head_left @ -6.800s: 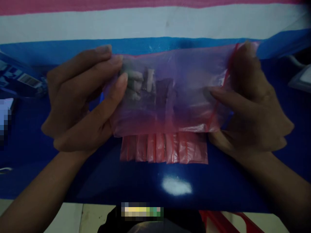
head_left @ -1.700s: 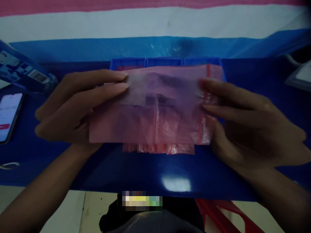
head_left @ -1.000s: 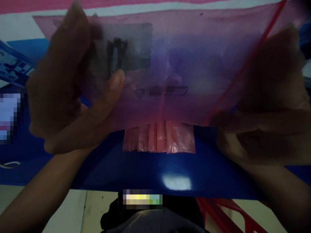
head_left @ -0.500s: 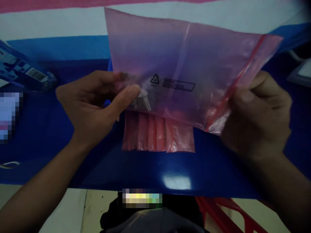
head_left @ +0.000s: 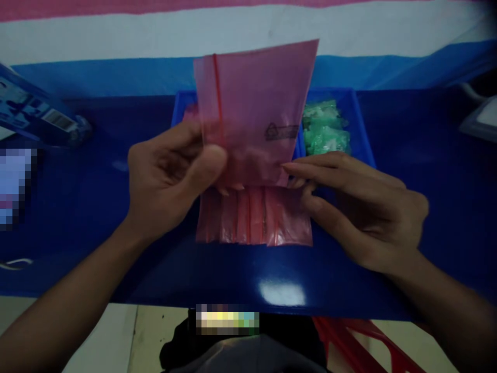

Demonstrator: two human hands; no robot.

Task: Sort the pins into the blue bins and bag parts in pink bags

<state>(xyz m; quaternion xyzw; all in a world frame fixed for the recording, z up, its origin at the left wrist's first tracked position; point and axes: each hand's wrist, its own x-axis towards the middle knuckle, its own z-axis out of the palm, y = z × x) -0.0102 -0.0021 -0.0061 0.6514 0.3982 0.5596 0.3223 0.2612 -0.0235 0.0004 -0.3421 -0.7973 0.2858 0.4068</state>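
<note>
My left hand (head_left: pixel 166 171) is closed on the zip end of a pink zip-lock bag (head_left: pixel 260 98), its thumb in front and fingers behind. The bag stands raised over the table and looks folded to a narrower shape, with a red zip strip near its left edge and a black recycling mark low on the right. At the bag's lower right corner is my right hand (head_left: pixel 365 202). Its index fingertip touches the bag's edge, while the thumb is apart from it. Below the bag lies an overlapping row of pink zip-lock bags (head_left: pixel 254 220).
Behind the raised bag stands a blue divided tray (head_left: pixel 363 129) with green packets (head_left: pixel 328 134) on its right side and something pink on its left. A blue printed package (head_left: pixel 42 111) is at the left of the blue table (head_left: pixel 217 272). A red plastic stool (head_left: pixel 361 342) shows below.
The wide bag now appears narrower, with its zip strip on the left in my left hand. My right hand has let go of the zip end and moved left to the lower corner.
</note>
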